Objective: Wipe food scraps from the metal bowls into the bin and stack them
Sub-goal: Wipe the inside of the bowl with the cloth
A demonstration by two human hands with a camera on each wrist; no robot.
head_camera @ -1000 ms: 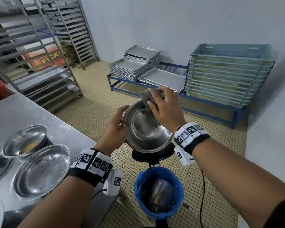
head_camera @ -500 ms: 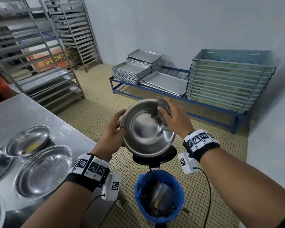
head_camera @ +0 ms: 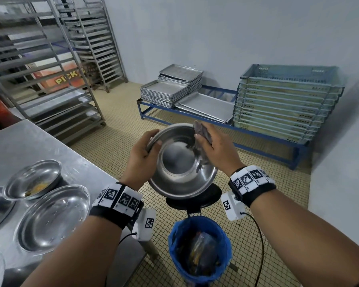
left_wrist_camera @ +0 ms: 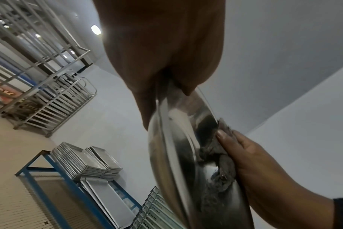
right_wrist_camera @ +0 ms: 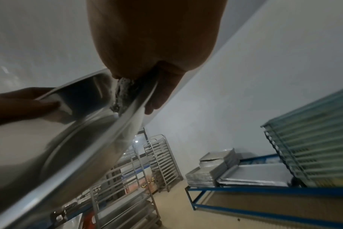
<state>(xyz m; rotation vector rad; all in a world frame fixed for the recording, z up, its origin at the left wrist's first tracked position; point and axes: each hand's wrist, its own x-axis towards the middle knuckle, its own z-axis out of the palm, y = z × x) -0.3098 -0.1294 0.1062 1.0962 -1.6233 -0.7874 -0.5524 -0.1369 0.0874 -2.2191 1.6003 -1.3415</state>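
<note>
Wiping is the step going on now, I think. Nearest to the person, low on the floor, sits the bin with its blue bag, and there is rubbish in it already. Just above it, held in the air, is the metal bowl, tipped so its open side faces the person. The left hand has its grip curled round the left rim, thumb inside and fingers behind. The right hand has its grip closed on a grey cloth and presses it on the inside wall at the right rim. The bowl looks nearly clean (I see just a small dark bit low on the right side).

Next, I think the cloth needs to sweep down and push that bit over the low edge into the bin.

On the desk to the left wait more bowls; one dirty bowl has yellow scraps in it.
</note>
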